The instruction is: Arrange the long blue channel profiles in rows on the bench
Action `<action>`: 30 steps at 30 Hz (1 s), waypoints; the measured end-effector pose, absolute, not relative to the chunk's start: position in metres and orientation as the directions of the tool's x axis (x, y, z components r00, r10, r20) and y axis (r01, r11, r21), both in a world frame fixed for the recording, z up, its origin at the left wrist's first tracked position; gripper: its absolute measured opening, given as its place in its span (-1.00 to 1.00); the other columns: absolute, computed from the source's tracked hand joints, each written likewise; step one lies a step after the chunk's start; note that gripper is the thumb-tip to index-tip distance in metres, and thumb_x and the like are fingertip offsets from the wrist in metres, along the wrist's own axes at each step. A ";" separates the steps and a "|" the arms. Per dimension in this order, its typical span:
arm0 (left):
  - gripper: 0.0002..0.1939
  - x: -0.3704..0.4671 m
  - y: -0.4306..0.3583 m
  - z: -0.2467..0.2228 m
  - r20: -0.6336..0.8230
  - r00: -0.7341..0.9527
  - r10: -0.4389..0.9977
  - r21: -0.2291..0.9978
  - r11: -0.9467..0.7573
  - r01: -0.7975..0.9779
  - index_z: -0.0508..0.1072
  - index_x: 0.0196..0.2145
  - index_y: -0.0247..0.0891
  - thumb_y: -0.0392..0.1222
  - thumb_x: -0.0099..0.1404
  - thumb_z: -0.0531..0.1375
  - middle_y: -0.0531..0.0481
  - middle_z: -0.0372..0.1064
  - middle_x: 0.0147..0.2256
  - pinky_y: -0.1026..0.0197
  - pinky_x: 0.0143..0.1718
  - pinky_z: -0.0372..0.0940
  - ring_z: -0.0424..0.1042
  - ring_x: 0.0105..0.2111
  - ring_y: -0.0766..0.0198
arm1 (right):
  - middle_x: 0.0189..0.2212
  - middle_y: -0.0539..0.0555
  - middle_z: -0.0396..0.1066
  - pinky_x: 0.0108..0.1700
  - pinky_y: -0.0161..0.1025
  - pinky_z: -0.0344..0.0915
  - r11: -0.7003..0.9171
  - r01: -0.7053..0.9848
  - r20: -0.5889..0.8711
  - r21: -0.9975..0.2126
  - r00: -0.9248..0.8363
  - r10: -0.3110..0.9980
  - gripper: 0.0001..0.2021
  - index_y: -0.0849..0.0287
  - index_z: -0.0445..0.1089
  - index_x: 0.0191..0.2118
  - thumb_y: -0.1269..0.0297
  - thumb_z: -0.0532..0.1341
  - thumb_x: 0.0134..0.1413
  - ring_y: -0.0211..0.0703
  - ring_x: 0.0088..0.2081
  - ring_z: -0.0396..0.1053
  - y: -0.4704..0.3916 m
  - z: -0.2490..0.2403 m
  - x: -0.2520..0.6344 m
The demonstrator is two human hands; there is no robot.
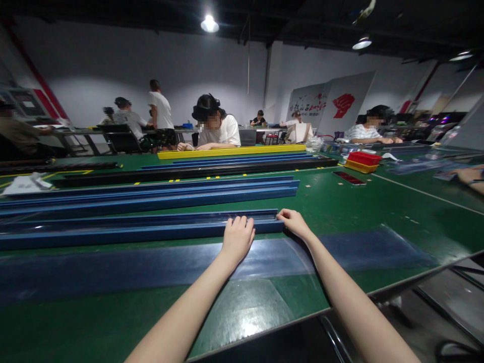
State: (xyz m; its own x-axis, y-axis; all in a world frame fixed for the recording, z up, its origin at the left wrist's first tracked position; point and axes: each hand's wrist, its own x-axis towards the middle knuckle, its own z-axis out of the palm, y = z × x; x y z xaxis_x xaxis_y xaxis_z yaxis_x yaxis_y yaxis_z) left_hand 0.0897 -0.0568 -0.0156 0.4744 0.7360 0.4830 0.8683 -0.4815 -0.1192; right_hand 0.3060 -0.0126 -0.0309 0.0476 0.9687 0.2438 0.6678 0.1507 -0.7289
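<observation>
Where the bare forearms (pixel 191 305) cross the green flat-topped table (pixel 408 199), a long flat strip of clear bluish film (pixel 166 264) lies under them, just on the near side of a long blue open-topped channel (pixel 151 233), landmark for all that follows. Left hand (pixel 239 236) on the channel's near wall, toward its right end: fingers side by side, bent over the wall; thumb hidden, so clamped or merely resting, cannot tell. Right hand (pixel 295 223) at the channel's right end, thumb and forefinger bent close together; anything pinched there is too small to make out. Progress, as judged: glints inside the channel suggest a clear lining along much of it; the right end, under the fingers, seems unfinished. Film strip loose, outside the channel, probably unused. Beyond the channel, near and roughly parallel: a second group of long blue channel lengths (pixel 189 202), then a long black profile (pixel 207 171), then a long bright yellow bar (pixel 234 152). Beyond the channel's right end: a dark flat phone (pixel 350 178), farther a red plastic basket (pixel 363 158); neither blocks the hands. The film under the forearms seems the likeliest snag. Well beyond the channel, a white-shirted co-worker (pixel 227 132) bends over the yellow bar.
</observation>
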 end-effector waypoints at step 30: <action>-0.81 0.089 -0.056 -0.014 0.470 0.479 0.741 -0.105 -0.492 0.864 0.33 -0.23 -0.28 -0.19 0.28 -0.01 -0.12 0.32 -0.29 0.08 -0.25 0.08 0.27 -0.25 0.11 | -0.56 0.02 0.40 -0.43 -0.35 0.10 0.134 0.769 0.226 -0.625 0.013 0.974 -0.78 0.16 0.37 -0.54 0.19 0.05 -0.10 -0.21 -0.46 0.31 -0.010 -0.033 0.310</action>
